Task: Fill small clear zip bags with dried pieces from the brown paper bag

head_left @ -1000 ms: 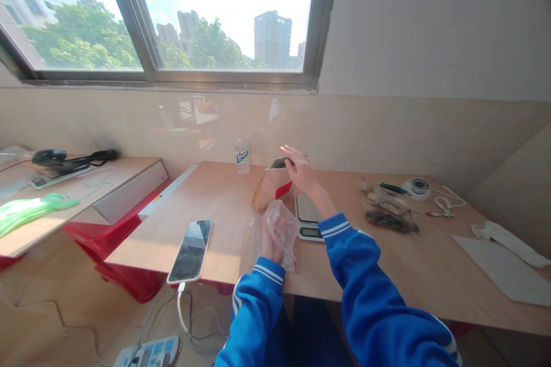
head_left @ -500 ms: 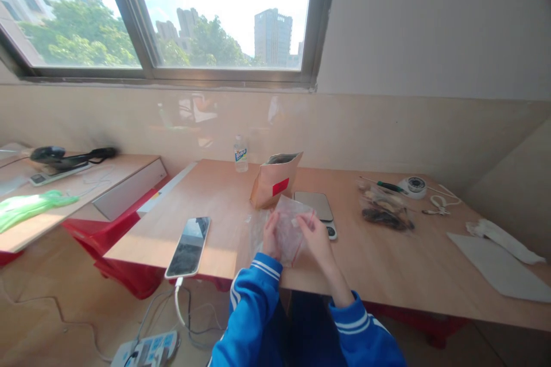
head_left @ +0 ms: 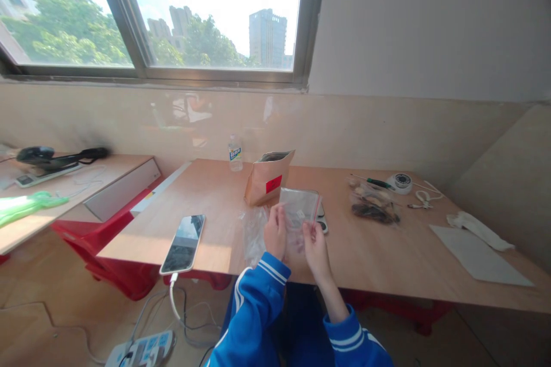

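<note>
Both: left hand [head_left: 275,233], right hand [head_left: 315,243] pinch clear bag [head_left: 301,209] | near table [head_left: 387,258] edge

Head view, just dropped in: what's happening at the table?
A person holds a small clear bag up over the near edge of the table, with the left hand on its left side and the right hand at its lower right. Behind it stand an open brown paper pouch and a water bottle. A phone lies to the left, plugged into a cable. Filled bags lie to the right.
</note>
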Demonstrator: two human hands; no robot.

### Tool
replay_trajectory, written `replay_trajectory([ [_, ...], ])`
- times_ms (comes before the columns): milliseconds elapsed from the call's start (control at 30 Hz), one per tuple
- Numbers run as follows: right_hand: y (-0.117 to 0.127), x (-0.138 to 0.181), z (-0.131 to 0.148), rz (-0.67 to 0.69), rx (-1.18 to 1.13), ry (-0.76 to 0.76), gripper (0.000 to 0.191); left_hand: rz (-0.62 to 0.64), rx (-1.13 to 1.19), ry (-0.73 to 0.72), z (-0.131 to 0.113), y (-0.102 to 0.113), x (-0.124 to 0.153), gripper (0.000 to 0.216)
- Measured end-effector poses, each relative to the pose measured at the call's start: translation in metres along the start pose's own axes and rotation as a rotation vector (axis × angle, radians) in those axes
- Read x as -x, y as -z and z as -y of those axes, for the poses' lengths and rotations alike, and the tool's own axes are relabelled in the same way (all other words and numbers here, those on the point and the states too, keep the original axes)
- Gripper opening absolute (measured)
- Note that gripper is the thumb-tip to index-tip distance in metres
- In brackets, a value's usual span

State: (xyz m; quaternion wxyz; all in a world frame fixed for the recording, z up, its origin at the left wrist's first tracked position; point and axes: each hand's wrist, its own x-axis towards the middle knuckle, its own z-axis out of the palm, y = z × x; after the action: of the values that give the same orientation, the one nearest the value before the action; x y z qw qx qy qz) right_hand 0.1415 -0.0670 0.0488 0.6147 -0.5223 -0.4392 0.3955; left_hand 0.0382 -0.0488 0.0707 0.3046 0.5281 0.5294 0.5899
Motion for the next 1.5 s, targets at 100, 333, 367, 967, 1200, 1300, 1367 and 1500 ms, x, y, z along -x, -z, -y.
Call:
replay_trajectory([
  [100,-0.002,0.004,0.007,-0.004,0.025,-0.022,0.045,-0.04,-0.098,-0.061,-0.008,0.012,0.003,0.037],
  [333,-0.002,0.008,0.01,0.151,0.032,-0.056,0.046,-0.014,-0.294,0.038,-0.013,0.041,0.004,0.037],
  [367,0.002,0.007,0.008,0.181,0.026,-0.067,0.048,-0.028,-0.323,0.07,-0.012,0.046,0.003,0.038],
  [967,0.152,-0.148,-0.056,-0.454,1.188,0.446,0.05,-0.355,-0.846,0.015,0.016,0.052,0.006,0.045],
  [1200,0.156,-0.144,-0.059,-0.465,1.167,0.391,0.038,0.216,-1.012,0.072,0.046,0.061,0.004,0.04],
  [1300,0.157,-0.143,-0.056,-0.494,1.093,0.412,0.032,0.239,-1.004,0.089,0.05,0.062,0.001,0.039],
  [1367,0.157,-0.141,-0.056,-0.514,1.051,0.431,0.03,0.239,-0.955,0.092,0.046,0.063,0.0,0.037],
  [1500,0.157,-0.134,-0.055,-0.538,1.012,0.425,0.027,0.106,-0.858,0.059,0.026,0.064,0.0,0.035],
])
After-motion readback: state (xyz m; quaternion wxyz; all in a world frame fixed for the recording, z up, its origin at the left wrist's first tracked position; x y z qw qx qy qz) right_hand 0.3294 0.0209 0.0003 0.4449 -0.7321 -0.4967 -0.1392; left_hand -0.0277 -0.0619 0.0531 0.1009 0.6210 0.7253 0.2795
